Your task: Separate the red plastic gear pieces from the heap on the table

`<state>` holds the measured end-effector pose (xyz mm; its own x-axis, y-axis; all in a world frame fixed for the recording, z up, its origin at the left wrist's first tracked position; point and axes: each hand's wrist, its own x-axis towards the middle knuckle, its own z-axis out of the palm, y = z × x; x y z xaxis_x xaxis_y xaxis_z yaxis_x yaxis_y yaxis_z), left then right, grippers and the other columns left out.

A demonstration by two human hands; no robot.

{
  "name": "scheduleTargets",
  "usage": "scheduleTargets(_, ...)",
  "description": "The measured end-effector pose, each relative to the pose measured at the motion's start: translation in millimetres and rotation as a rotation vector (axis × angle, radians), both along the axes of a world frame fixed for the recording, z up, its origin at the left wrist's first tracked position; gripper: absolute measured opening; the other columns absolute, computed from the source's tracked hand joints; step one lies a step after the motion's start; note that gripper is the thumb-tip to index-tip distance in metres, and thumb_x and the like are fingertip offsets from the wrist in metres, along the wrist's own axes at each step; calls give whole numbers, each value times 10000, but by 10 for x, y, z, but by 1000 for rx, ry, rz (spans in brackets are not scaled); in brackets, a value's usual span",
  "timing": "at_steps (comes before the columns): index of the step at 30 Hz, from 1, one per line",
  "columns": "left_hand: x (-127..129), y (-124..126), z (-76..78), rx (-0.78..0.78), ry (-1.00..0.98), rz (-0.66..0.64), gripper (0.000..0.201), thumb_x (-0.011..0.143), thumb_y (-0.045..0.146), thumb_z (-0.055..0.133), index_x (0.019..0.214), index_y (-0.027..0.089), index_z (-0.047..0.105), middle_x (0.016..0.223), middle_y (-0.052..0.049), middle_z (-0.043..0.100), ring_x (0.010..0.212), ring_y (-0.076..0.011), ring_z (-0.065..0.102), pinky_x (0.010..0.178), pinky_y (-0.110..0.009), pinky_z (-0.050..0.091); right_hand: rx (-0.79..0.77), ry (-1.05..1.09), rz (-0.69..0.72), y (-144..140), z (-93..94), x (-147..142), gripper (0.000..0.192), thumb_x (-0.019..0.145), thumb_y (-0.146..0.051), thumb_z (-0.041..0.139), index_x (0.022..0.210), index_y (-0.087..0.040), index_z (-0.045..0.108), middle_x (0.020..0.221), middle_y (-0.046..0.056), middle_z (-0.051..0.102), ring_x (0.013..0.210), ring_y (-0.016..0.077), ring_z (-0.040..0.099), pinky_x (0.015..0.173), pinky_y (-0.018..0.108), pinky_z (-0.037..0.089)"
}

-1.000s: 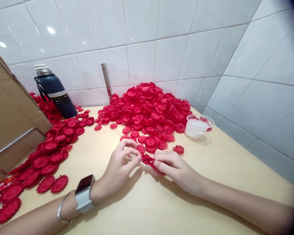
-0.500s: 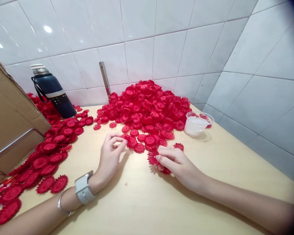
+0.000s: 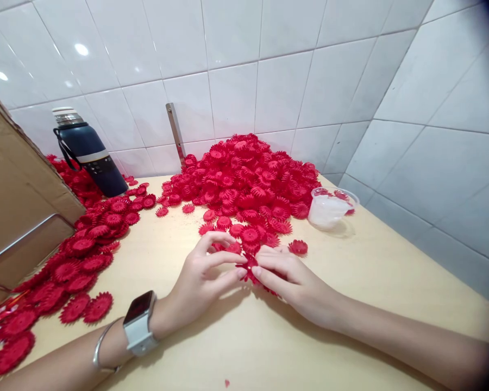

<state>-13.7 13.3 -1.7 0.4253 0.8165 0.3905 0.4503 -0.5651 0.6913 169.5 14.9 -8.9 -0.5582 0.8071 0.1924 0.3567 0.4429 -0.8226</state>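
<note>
Left hand (image 3: 201, 277) and right hand (image 3: 287, 274) pinch one red flower (image 3: 249, 267) together, mid-desk (image 3: 236, 336), below the flower pile (image 3: 244, 179).

Single head-worn view, looking forward and down across the pale wooden tabletop (image 3: 350, 304) toward the white tiled wall corner (image 3: 367, 125). Close range: both forearms enter from the bottom edge, the left hand (image 3: 201, 279) and right hand (image 3: 293, 279) sit just below frame centre. The big heap of red toothed plastic flowers (image 3: 248, 179) lies beyond them against the wall; right edge vignetted dark.
</note>
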Motion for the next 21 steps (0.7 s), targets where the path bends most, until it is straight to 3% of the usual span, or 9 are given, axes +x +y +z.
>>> scheduleTargets(7,7,43,-41,24,10,51,129,772,224,578,889,195,626,1021,-53,491,1004,-168,479,912,-309,383,107,-59,37,5,-11,1,261,881,-155,334,631,-177,408,692,6,483,701,150,425,661,301,325)
scheduleTargets(11,9,45,-48,35,37,44,97,779,215,565,746,172,645,1022,-59,500,1002,-175,486,912,-320,379,68,11,-17,-3,-3,2,231,869,-191,373,652,-177,451,674,4,486,654,141,433,618,283,329)
scheduleTargets(15,11,24,-52,50,54,13,87,764,192,576,749,163,657,1036,-76,505,1010,-196,491,891,-336,407,22,-3,-32,-17,-3,3,236,835,-271,456,622,-179,495,634,3,498,658,151,446,604,277,327)
scheduleTargets(21,19,18,-57,94,70,18,67,748,172,585,730,160,649,1024,-76,521,999,-195,502,889,-344,407,127,-72,-42,5,-62,-2,253,837,-154,355,596,-177,427,623,-4,457,607,136,422,587,282,322)
